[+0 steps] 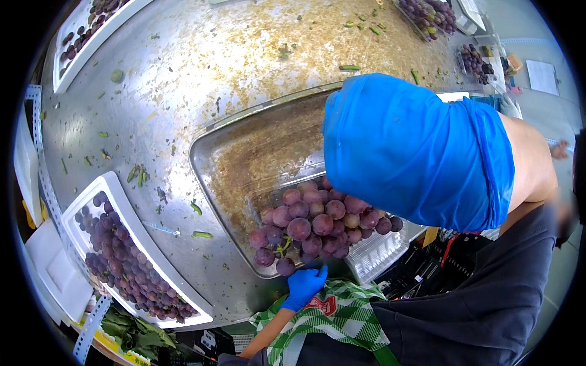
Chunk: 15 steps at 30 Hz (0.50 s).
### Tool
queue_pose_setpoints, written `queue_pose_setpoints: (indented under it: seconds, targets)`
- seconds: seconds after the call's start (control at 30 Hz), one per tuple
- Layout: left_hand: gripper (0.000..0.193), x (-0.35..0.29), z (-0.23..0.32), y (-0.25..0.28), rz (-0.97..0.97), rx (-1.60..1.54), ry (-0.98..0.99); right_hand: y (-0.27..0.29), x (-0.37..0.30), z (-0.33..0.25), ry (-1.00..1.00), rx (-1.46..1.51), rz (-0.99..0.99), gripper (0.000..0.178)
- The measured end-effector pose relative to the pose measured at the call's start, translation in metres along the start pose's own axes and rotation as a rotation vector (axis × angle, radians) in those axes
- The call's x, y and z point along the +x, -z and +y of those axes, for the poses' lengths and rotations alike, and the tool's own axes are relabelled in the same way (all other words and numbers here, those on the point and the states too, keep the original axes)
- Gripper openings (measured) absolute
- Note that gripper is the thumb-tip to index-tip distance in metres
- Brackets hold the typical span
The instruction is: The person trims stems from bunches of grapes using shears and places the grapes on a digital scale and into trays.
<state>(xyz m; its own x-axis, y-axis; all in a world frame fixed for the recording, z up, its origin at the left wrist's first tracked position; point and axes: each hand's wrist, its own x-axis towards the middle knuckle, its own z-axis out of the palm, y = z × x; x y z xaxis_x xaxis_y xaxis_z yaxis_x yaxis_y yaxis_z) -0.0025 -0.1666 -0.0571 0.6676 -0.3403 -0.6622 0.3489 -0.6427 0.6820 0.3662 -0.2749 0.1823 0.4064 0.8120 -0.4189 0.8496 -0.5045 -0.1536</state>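
Handling the grapes point(317, 226) gently, we should support them below; we cannot tell whether our left hand point(305, 285) pinches, and the blue sleeve point(415, 152) hides our right hand.

At the centre, extending toward ten o'clock, a metal tray point(247, 161) lies on a stained metal table point(183, 73). A purple grape bunch point(314, 222) rests in it toward five o'clock. The blue-gloved left hand point(305, 288) is at six, just beside the lowest grapes; its grip is unclear. A blue covering point(415, 152) on the right arm spans two to three o'clock, hiding the right fingers. Stacked clear punnets point(379, 253) sit at four, a white tray point(149, 247) of grapes at eight, another white tray point(97, 44) at ten.
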Motion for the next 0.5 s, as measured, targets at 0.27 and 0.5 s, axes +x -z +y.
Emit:
queue_pose_setpoints:
  seconds: [0.27,0.5]
  targets:
    - [0.046,-0.0003,0.0022,0.0016,0.010,-0.001,-0.006,-0.0020,-0.0049,0.0015,-0.009,-0.013,0.025,0.018]
    - [0.047,0.0000,0.0010,0.0005,-0.033,0.008,0.018,-0.0053,-0.0095,0.0036,-0.020,-0.019,0.044,0.018]
